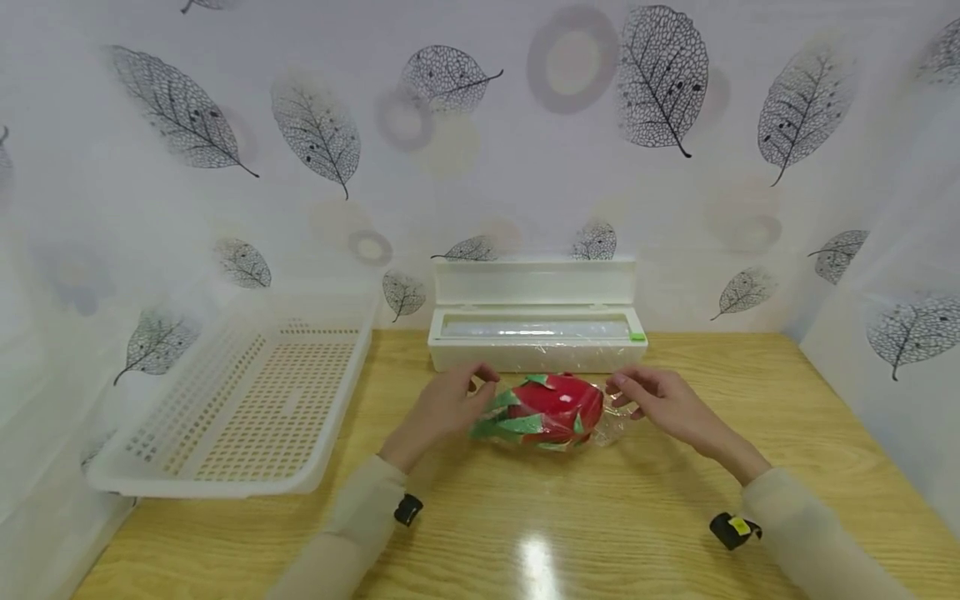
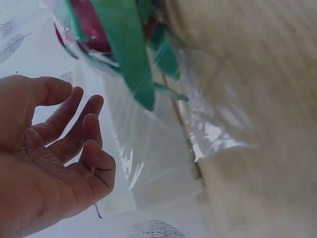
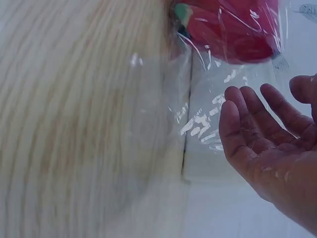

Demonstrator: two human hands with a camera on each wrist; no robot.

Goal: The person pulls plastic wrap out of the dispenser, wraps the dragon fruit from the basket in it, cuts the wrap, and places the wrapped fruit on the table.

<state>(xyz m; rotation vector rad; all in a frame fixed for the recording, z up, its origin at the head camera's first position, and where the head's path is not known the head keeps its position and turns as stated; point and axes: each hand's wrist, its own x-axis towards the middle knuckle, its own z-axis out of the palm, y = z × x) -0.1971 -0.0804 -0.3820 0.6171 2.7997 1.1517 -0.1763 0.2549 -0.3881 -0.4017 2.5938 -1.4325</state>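
Observation:
A red dragon fruit [image 1: 564,406] with green scales lies on the table, loosely wrapped in clear plastic film [image 1: 617,423]. Film juts out past both ends, as the left wrist and right wrist views also show. Beside the green-tipped end is my left hand [image 1: 448,410], its fingers loosely bent and nothing between thumb and fingertips [image 2: 77,94]. At the fruit's rounded red end, my right hand [image 1: 675,410] has relaxed fingers close to the film; whether they touch it I cannot tell. In the right wrist view, that palm [image 3: 287,163] holds nothing.
Behind the fruit stands a white film dispenser box [image 1: 536,357], its lid [image 1: 534,283] raised and a film roll [image 1: 536,329] inside. A white perforated plastic basket [image 1: 322,433] sits at the left. A leaf-patterned sheet [image 1: 517,192] hangs around the back and sides of the wooden table [image 1: 637,533].

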